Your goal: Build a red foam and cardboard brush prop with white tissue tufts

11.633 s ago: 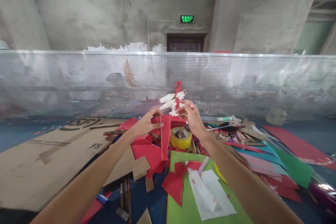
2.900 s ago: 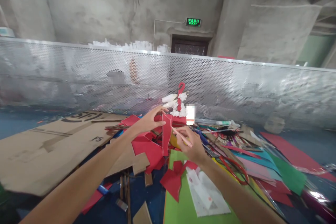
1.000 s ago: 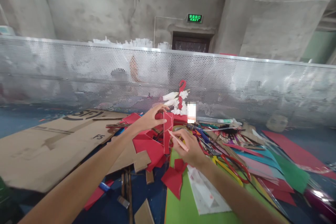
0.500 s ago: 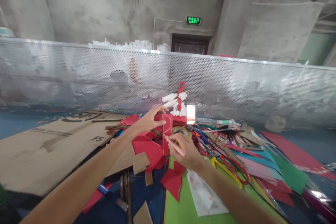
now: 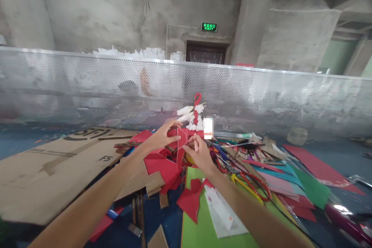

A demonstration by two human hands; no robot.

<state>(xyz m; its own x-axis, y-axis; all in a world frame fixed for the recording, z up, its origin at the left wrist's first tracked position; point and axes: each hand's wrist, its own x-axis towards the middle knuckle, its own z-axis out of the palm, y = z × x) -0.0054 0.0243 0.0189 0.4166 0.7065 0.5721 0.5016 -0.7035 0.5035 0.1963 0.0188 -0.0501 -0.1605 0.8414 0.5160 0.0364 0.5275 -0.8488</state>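
Note:
A strip of red paper (image 5: 182,143) with thin pale lines on it stands up between my hands. Its left edge is pinched by my left hand (image 5: 168,135), thumb in front and fingers curled behind. My right hand (image 5: 200,154) is closed at the right edge, thumb and fingertips against the paper. A pale pink pencil-like stick (image 5: 196,145) pokes up among the right fingers, mostly hidden by them. Just behind the hands rises a red looped decoration (image 5: 197,102) with white flowers (image 5: 199,108). Folded red paper (image 5: 162,166) and a red offcut (image 5: 190,201) lie below.
A large cardboard sheet (image 5: 58,174) covers the left. Red and yellow-handled scissors (image 5: 252,186), coloured paper sheets (image 5: 308,186) and mixed tools fill the right. A green board (image 5: 194,236) and white packet (image 5: 223,217) lie in front; a perforated metal screen (image 5: 232,89) stands behind.
My right hand has risen from the strip's lower part to its right edge. The pink stick has swung from slanting across the paper to pointing upward. My left hand keeps its pinch.

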